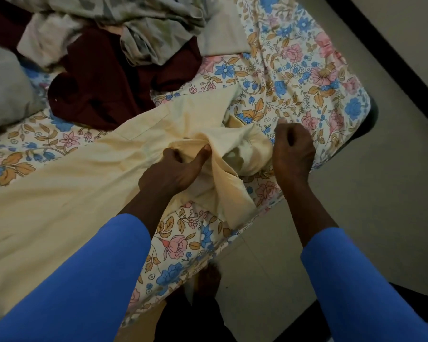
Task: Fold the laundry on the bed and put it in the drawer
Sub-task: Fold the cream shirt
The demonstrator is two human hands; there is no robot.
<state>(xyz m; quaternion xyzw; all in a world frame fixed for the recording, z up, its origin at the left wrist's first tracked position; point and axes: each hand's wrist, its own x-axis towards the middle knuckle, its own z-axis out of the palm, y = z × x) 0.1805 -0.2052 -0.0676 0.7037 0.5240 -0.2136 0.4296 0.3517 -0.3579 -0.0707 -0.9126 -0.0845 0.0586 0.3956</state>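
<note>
- Garment: cream garment (84,174) lies across the bed (294,77), its long axis running along the bed's near edge and its bunched end toward the bed's corner.
- Left hand (176,169): thumb and curled fingers pinch the bunch; it is the hand nearer the garment's bulk.
- Right hand (292,151): curled on the bunch's corner side; a hold on the cloth cannot be told.
- Likely next: draw the bunch out flat.

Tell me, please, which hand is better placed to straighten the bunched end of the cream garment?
Probably the left hand: its grip pinches a fold of the cream garment. The right hand is curled beside the bunch, its hold unclear.
</note>
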